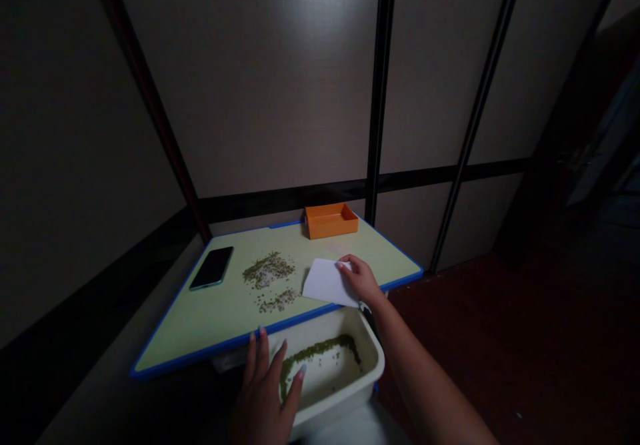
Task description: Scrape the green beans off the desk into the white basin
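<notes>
Right hand (354, 273) pinching a white card (324, 282) beside scattered seeds (270, 271) on the table (200, 325), I held the left hand (267, 381), fingers spread, at a white tub (345, 399).

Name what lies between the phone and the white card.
The head view shows a pile of green and pale grains between the phone and the white card, with a smaller scatter nearer the table's blue edge.

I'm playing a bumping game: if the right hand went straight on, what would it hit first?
Probably the orange box on the table, ahead of the right hand, though the hand's height is unclear.
</notes>
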Demonstrator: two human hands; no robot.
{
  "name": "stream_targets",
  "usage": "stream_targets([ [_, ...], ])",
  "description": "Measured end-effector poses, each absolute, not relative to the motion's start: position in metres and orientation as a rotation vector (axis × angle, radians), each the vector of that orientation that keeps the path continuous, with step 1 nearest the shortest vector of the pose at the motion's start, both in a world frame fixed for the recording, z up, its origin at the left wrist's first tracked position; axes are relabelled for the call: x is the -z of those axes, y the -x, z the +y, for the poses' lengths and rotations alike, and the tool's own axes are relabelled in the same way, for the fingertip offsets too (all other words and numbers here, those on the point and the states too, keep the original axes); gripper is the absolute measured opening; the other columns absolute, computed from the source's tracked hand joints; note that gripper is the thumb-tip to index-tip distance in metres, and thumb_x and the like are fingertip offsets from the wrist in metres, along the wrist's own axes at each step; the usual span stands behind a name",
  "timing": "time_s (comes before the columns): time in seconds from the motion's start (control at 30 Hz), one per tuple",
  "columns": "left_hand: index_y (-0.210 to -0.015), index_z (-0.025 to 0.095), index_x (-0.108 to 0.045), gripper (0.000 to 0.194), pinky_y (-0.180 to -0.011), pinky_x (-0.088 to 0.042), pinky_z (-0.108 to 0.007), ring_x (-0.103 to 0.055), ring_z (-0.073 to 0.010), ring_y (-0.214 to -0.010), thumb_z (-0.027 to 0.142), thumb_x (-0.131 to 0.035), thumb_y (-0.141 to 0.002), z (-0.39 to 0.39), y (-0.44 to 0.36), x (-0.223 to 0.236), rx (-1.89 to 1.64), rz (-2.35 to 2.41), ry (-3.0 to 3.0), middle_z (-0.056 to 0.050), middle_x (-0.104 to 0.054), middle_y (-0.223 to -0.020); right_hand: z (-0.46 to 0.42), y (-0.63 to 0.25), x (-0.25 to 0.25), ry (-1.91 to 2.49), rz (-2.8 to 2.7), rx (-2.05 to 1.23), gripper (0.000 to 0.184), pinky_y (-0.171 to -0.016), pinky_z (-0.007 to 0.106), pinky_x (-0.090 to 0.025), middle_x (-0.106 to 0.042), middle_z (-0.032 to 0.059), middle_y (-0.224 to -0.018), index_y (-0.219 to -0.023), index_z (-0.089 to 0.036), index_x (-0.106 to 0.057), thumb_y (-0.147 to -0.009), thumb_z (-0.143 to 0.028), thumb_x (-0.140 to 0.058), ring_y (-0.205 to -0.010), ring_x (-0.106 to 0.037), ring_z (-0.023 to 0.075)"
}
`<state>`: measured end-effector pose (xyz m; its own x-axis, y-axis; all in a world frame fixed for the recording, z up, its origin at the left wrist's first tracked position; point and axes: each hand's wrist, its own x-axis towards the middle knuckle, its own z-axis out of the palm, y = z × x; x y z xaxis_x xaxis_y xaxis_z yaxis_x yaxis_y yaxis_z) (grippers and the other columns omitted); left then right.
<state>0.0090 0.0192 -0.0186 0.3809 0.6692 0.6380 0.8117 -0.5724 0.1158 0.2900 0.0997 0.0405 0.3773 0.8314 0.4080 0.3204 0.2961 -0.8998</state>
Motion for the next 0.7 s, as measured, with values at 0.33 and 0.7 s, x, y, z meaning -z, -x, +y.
stream_targets([
  [0.33,-0.119,0.017,-0.063,0.040,-0.100,-0.047,-0.050,-0.024,-0.0345,-0.142,0.036,-0.050,-0.087,0.0203,-0.0088,0.0222,0.989,-1.305,2.401,-0.019,-0.035,-0.151,0.1017,-0.2926,-0.0431,1.279,-1.204,-0.472,0.027,-0.079,0.035,-0.046,-0.073,0.0064,-0.084,-0.078,-0.018,-0.070,-0.072,-0.042,-0.060,-0.082,-0.063,0.0240],
  [0.7,-0.121,0.019,-0.062,0.040,-0.102,-0.046,-0.048,-0.024,-0.0332,-0.142,0.036,-0.052,-0.086,0.0193,-0.0091,0.0191,1.012,-1.314,2.427,-0.015,-0.033,-0.153,0.1012,-0.2927,-0.0395,1.311,-1.159,-0.414,0.025,-0.076,0.035,-0.048,-0.074,0.0077,-0.082,-0.079,-0.019,-0.072,-0.073,-0.040,-0.059,-0.080,-0.065,0.0246],
])
